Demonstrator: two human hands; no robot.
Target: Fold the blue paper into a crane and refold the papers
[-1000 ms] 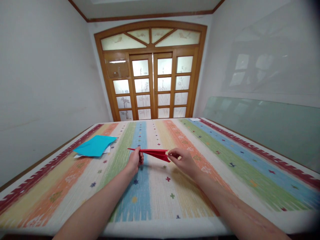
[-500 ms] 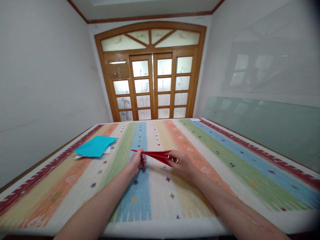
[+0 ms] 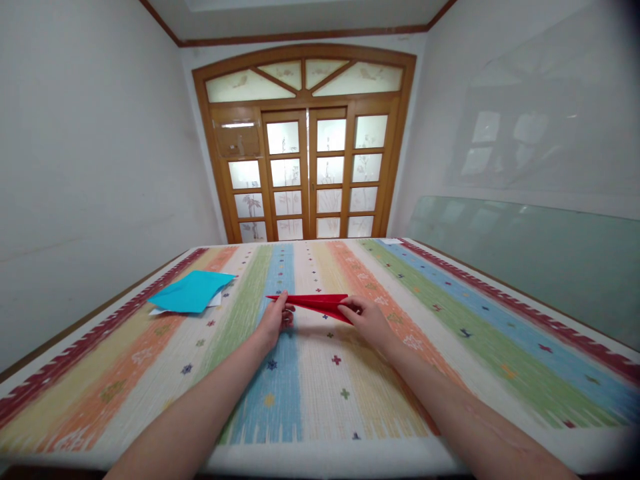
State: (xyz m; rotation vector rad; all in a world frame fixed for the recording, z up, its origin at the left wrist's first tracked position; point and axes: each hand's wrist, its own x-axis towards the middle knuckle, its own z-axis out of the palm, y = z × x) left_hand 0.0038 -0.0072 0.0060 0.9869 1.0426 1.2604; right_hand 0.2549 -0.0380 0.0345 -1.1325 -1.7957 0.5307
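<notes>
Stretching between two bare hands is a red folded paper (image 3: 314, 303), long, narrow and tapering to a point, like a paper plane or dart. Its long axis runs left to right across the view, nearly level, with the thin tip at the left and the wider end at the right. It sits just above the striped tablecloth (image 3: 450, 347), near the table's middle; whether its underside touches the cloth cannot be told.

The left hand (image 3: 276, 321) pinches the pointed tip between thumb and fingertips. The right hand (image 3: 367, 319) is closed on the wider end, fingers curled over the lower fold. The hands are apart, one at each end of the paper and about equally near it, with both forearms reaching in from the bottom of the view.

Further left on the cloth lie turquoise paper sheets (image 3: 190, 293), well apart from the hands. Beyond the table stands a wooden door with frosted glass panes (image 3: 305, 173).
</notes>
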